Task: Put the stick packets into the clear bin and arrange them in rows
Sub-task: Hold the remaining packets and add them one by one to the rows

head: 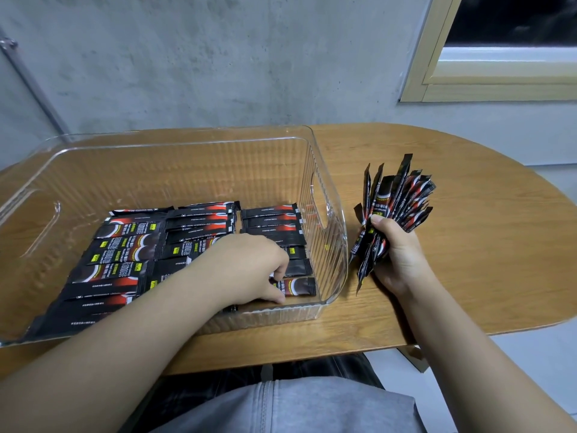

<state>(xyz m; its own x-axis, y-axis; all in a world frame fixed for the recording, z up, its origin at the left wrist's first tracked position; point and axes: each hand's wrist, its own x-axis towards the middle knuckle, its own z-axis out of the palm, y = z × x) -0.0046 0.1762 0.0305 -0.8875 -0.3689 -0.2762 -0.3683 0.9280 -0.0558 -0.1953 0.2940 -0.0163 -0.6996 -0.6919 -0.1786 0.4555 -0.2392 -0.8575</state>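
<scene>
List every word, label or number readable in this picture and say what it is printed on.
None can be read with certainty.
Black-and-red stick packets lying in rows in the clear plastic bin: white lettering and yellow labels, too small and blurred.
Fanned bundle of the same packets gripped in the right hand: white print, blurred.

Clear bin (327, 189) sits on wooden table (468, 245), w/ black stick packets (125, 254) laid flat in rows on its floor. Left hand (249, 267) is inside bin, fingers pinching one packet (299, 286) at near-right corner. Right hand (396, 245) grips a fanned bundle of packets (393, 201) just right of bin.
</scene>
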